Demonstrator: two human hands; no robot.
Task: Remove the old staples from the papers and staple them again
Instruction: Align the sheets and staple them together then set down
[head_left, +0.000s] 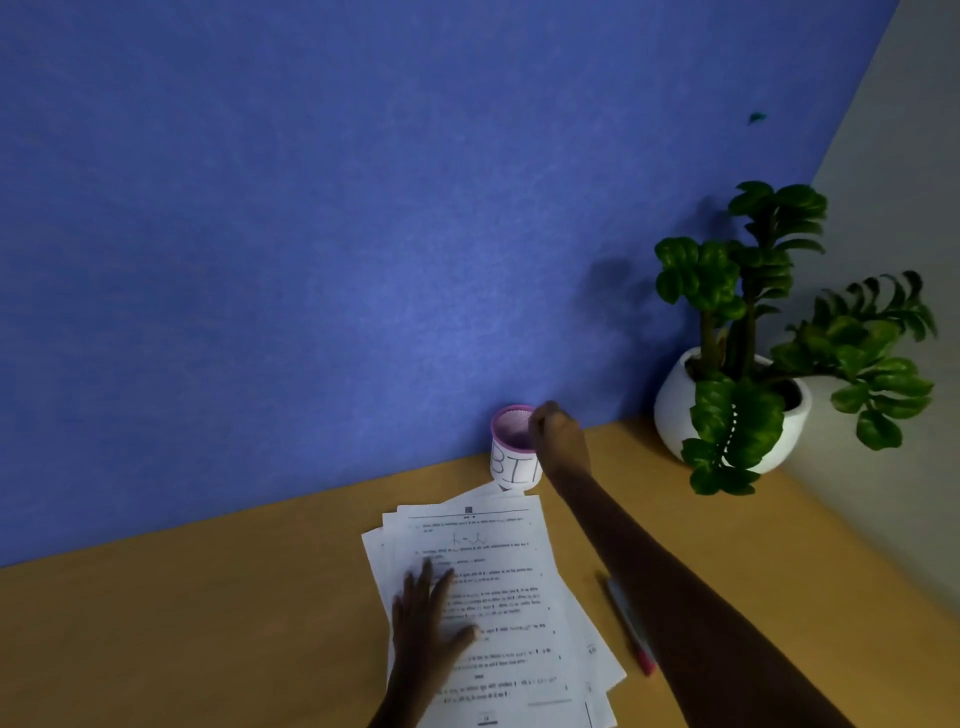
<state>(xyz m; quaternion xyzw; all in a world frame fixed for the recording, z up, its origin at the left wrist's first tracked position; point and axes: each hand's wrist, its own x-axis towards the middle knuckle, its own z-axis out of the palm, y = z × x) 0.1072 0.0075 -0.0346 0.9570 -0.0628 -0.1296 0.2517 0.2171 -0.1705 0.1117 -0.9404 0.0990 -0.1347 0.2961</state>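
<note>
A loose stack of printed papers (498, 582) lies fanned on the wooden desk (208, 639), in front of me. My left hand (428, 618) rests flat on the stack with fingers spread. My right hand (558, 434) is stretched to the back of the desk. Its fingers are pinched together over the rim of a small pink-rimmed cup (511, 449) with a white label reading "BIN". Whether a staple sits between those fingertips is too small to tell. A grey and pink tool (628, 623), blurred, lies on the desk right of the papers, partly under my right forearm.
A blue wall (363, 234) rises directly behind the desk. A white pot with a green leafy plant (748, 364) stands at the back right corner. Bare wood lies to the left of the papers.
</note>
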